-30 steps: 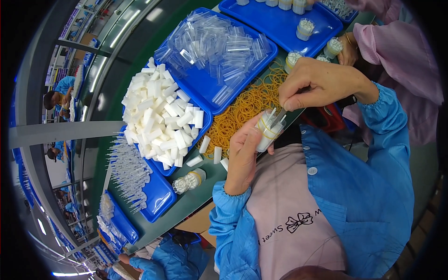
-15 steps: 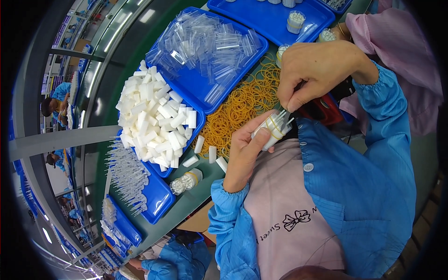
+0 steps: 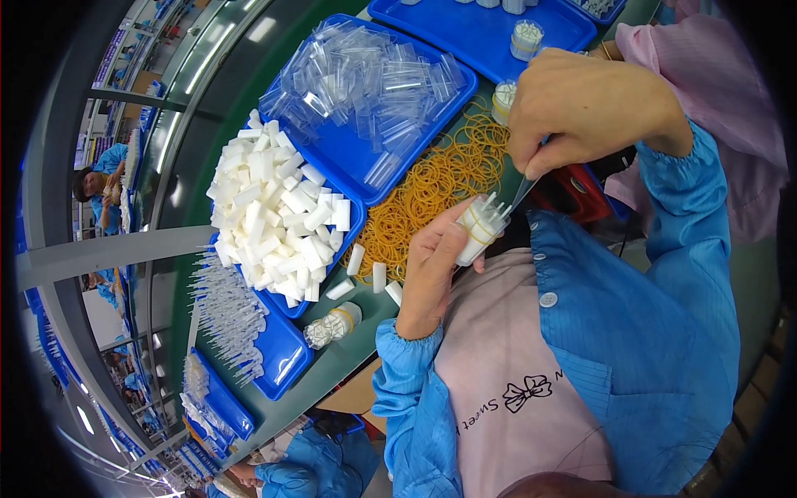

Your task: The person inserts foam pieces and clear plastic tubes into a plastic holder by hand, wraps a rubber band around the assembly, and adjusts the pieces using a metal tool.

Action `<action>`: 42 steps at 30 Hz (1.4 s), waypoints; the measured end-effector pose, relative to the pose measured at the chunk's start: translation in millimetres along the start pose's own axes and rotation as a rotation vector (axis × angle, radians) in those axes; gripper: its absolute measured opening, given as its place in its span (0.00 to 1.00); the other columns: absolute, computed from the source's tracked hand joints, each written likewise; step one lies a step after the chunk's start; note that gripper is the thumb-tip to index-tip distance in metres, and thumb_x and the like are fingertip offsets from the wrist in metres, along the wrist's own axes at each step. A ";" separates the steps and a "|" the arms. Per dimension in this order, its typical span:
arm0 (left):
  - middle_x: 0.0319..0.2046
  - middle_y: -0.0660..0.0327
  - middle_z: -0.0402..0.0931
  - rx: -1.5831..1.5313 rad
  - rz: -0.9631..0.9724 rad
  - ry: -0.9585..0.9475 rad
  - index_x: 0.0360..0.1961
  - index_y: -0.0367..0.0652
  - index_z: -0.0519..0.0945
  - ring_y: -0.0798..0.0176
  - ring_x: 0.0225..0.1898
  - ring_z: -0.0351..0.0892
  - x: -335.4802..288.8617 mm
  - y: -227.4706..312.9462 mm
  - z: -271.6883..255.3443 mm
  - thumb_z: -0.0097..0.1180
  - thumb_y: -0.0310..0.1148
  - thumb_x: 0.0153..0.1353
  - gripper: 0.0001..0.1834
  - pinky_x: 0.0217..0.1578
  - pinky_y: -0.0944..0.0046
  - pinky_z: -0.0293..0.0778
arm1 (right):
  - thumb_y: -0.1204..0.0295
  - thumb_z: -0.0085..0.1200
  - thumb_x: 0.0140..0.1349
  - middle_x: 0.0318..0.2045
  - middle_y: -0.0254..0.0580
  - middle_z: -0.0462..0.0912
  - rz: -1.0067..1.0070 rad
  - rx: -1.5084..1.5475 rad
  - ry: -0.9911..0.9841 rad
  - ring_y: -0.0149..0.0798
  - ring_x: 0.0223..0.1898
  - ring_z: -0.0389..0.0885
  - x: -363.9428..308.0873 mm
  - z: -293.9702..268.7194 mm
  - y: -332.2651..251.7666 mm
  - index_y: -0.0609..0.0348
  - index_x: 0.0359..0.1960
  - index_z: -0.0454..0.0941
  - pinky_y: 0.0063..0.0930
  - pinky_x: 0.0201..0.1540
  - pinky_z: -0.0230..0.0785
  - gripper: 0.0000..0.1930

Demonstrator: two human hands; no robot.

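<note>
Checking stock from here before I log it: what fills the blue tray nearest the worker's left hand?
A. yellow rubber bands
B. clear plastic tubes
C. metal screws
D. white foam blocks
D: the blue tray beside the left hand is heaped with white foam blocks; the rubber bands lie loose on the table, and the clear plastic pieces fill a tray farther off.

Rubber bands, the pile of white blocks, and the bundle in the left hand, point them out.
rubber bands [image 3: 432, 187], head view, middle of the yellow heap.
white blocks [image 3: 274, 216], head view, centre of the pile.
bundle [image 3: 480, 226], head view, its banded upper end.
</note>
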State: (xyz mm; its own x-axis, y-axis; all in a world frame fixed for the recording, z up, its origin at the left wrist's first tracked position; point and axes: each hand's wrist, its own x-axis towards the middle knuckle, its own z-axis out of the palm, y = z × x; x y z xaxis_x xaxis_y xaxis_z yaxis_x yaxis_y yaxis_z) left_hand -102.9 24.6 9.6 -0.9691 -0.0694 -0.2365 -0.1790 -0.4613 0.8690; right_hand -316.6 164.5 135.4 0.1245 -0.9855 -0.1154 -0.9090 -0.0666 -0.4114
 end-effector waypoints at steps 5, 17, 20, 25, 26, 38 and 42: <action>0.42 0.53 0.78 -0.250 -0.002 0.011 0.59 0.34 0.69 0.69 0.29 0.72 -5.8 6.1 -1.3 0.45 0.54 0.68 0.32 0.34 0.71 0.71 | 0.68 0.56 0.57 0.24 0.42 0.79 0.020 0.197 0.340 0.43 0.28 0.77 -6.6 13.8 3.2 0.60 0.27 0.79 0.33 0.31 0.67 0.09; 0.45 0.53 0.76 -0.313 0.034 0.052 0.60 0.37 0.67 0.68 0.31 0.73 -10.9 9.3 -3.1 0.44 0.57 0.67 0.34 0.34 0.69 0.72 | 0.70 0.56 0.59 0.24 0.44 0.78 0.020 0.236 0.514 0.45 0.27 0.77 -0.3 39.4 -11.0 0.63 0.29 0.78 0.34 0.29 0.66 0.08; 0.47 0.52 0.74 -0.553 0.065 -0.019 0.61 0.39 0.66 0.66 0.30 0.72 -9.8 4.0 -8.0 0.40 0.59 0.68 0.34 0.33 0.68 0.72 | 0.71 0.56 0.60 0.23 0.44 0.78 -0.006 0.287 0.572 0.41 0.24 0.77 2.0 41.0 -7.3 0.65 0.29 0.78 0.29 0.25 0.64 0.08; 0.45 0.53 0.71 -0.762 -0.003 -0.097 0.63 0.42 0.63 0.63 0.30 0.71 -8.8 5.2 -11.5 0.31 0.55 0.72 0.31 0.31 0.66 0.71 | 0.69 0.56 0.59 0.25 0.44 0.79 0.049 0.341 0.531 0.44 0.26 0.77 3.9 41.7 -12.0 0.63 0.31 0.78 0.32 0.28 0.66 0.08; 0.43 0.53 0.70 -0.871 -0.037 -0.185 0.64 0.42 0.61 0.62 0.30 0.70 -8.1 4.5 -12.6 0.29 0.52 0.74 0.28 0.30 0.66 0.70 | 0.69 0.57 0.58 0.27 0.43 0.79 0.039 0.333 0.511 0.42 0.27 0.77 4.4 42.4 -11.4 0.63 0.34 0.79 0.31 0.27 0.66 0.09; 0.35 0.58 0.74 -0.972 -0.151 -0.154 0.65 0.45 0.61 0.64 0.26 0.71 -7.9 -3.0 -9.6 0.32 0.46 0.74 0.25 0.28 0.66 0.71 | 0.69 0.66 0.49 0.45 0.42 0.79 0.022 0.498 0.465 0.35 0.42 0.80 28.6 61.0 -31.1 0.56 0.59 0.70 0.28 0.35 0.75 0.32; 0.34 0.59 0.74 -0.963 -0.178 -0.095 0.65 0.46 0.62 0.65 0.23 0.70 -9.4 -6.0 -8.0 0.32 0.44 0.74 0.24 0.25 0.66 0.70 | 0.67 0.69 0.47 0.51 0.40 0.76 0.081 0.791 0.388 0.36 0.44 0.81 36.2 69.9 -27.7 0.52 0.60 0.70 0.25 0.35 0.71 0.35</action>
State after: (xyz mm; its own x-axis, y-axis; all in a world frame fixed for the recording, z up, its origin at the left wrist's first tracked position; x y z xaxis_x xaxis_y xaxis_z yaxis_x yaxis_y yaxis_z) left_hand -91.4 20.9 3.0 -0.9584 0.1230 -0.2577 -0.1502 -0.9847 0.0886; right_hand -259.2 141.6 79.4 -0.2028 -0.9756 0.0842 -0.3496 -0.0082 -0.9368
